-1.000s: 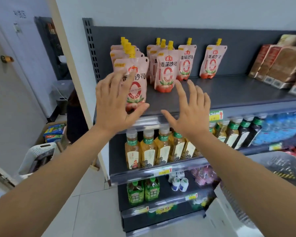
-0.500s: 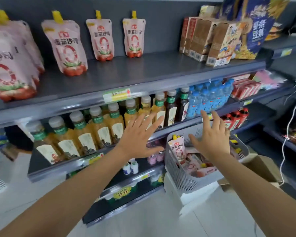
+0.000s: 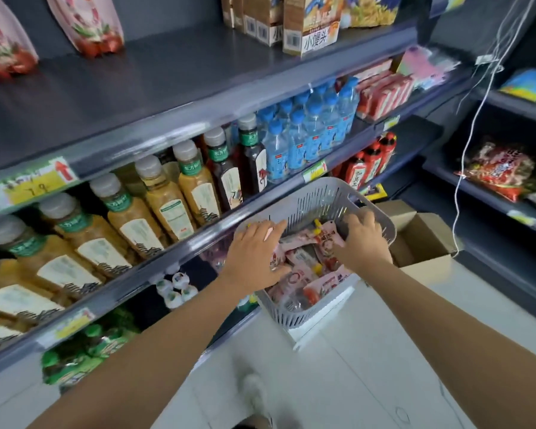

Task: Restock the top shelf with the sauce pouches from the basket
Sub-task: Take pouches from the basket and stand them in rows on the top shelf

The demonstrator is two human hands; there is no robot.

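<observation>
you reach forward and down with both arms. your left hand [image 3: 254, 252] lies palm down, fingers fairly straight, thumb spread. your right hand [image 3: 361, 239] bends its fingers downward, grip unclear.

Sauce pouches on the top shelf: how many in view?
2: one pouch at the left edge, another pouch beside it; more may be hidden or cropped out.

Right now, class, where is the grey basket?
In the head view the grey basket sits lower centre-right, just left of the open cardboard box, with the left hand and right hand inside it on the sauce pouches.
</observation>
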